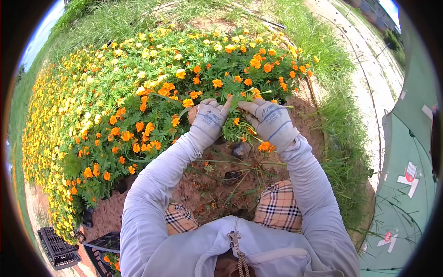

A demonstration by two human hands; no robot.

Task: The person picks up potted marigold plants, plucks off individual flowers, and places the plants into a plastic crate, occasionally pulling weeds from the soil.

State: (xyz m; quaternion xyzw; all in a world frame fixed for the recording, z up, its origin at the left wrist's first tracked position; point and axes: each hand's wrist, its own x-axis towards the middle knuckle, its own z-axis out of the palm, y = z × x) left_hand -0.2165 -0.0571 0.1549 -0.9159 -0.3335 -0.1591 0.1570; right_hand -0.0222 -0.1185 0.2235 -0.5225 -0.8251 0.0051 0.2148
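Note:
My left hand (210, 121), in a pale work glove with bare fingertips, is among the marigold plants (203, 69). Its fingers are curled, with the index finger pointing at a leafy marigold sprig (236, 115) between the hands; what it grips is hidden. Opposite it, my right hand (272, 121), gloved the same way, is closed round marigold stems. A green stem end pokes out at its right side. Orange blooms (266, 146) hang below it, and a yellow-orange flower (255, 93) shows above its fingers.
Dense marigolds spread to the left and ahead. Brown soil (212, 184) with dark lumps and grass blades lies before my knees. A black crate (57, 247) sits at lower left beside a dark container (104, 244) with flowers. Green sheeting (406, 152) covers the right side.

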